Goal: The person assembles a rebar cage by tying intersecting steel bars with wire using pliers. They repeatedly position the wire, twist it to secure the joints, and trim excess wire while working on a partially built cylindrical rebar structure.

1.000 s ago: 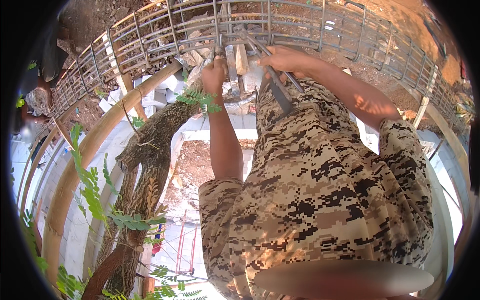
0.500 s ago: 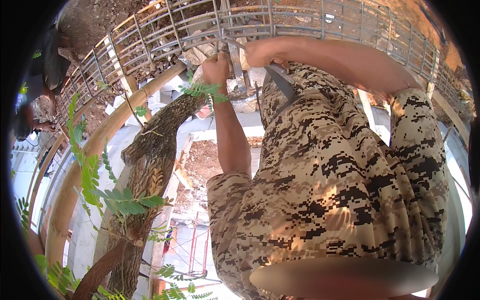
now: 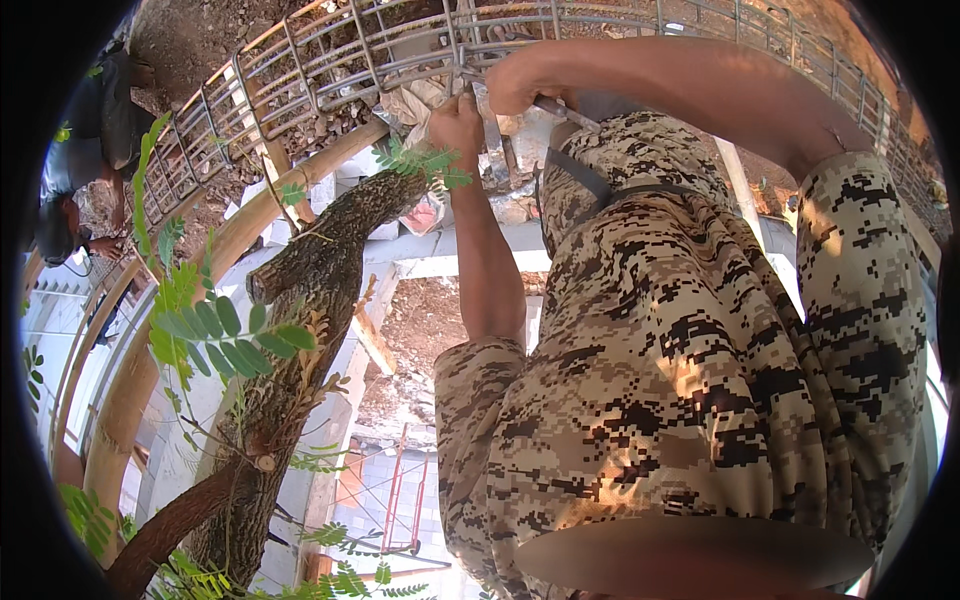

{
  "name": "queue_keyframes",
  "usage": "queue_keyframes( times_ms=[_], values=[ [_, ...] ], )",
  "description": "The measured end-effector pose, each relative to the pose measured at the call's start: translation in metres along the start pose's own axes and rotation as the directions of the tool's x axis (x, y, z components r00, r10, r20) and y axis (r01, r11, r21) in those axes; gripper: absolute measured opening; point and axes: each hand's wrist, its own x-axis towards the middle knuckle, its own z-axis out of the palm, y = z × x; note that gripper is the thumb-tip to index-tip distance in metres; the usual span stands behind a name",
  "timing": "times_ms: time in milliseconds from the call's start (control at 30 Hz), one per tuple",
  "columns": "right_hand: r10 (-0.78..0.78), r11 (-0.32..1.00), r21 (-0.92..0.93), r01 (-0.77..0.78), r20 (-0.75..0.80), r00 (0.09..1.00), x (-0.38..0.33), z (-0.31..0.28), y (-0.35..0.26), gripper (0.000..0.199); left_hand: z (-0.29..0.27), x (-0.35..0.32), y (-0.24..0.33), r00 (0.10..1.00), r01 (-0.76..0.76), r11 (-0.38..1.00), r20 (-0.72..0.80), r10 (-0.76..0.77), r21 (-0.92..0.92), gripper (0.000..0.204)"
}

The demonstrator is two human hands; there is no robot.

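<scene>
My left hand (image 3: 457,118) reaches up to the lower edge of a long steel rebar cage (image 3: 330,55) and is closed on one of its bars. Just to its right, my right hand (image 3: 518,80) is clenched around a dark metal hand tool (image 3: 560,108), whose tip is at the same joint of the cage. Both arms come out of short sleeves of a camouflage shirt (image 3: 680,350). The tool's working end is hidden behind my fingers.
A rough tree trunk (image 3: 300,300) with green leaves rises at the left, beside a round wooden pole (image 3: 240,230). Another person (image 3: 85,170) in dark clothes bends by the cage at the far left. Far below are a concrete beam (image 3: 440,255) and a red frame (image 3: 400,490).
My right arm has lifted and swung left, bringing the tool hand close to my left hand at the cage. The whole view has drawn nearer to the cage.
</scene>
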Motion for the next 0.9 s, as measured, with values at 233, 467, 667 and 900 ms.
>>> queue_keyframes(
  times_ms=[233, 467, 667, 900],
  values=[
    [-0.095, 0.609, 0.758, 0.234, -0.223, 0.97, -0.003, 0.092, 0.032, 0.04, -0.003, 0.003, -0.022, 0.999, -0.022, 0.996, -0.046, 0.026, 0.085, 0.036],
    [-0.073, 0.372, 0.897, 0.241, -0.231, 0.97, 0.045, 0.167, 0.073, 0.036, 0.034, 0.002, -0.026, 0.892, 0.434, 0.881, 0.229, -0.391, -0.19, 0.069],
    [-0.195, -0.169, 0.986, 0.002, -0.035, 0.98, 0.017, 0.149, 0.028, 0.017, 0.01, 0.003, -0.017, 0.701, 0.683, 0.282, 0.713, 0.004, -0.673, 0.046],
    [-0.433, -0.413, 0.89, -0.195, -0.003, 0.901, 0.008, 0.139, 0.045, 0.041, 0.023, 0.019, 0.013, 0.536, 0.841, 0.099, 0.844, -0.022, -0.532, 0.034]
  ],
)
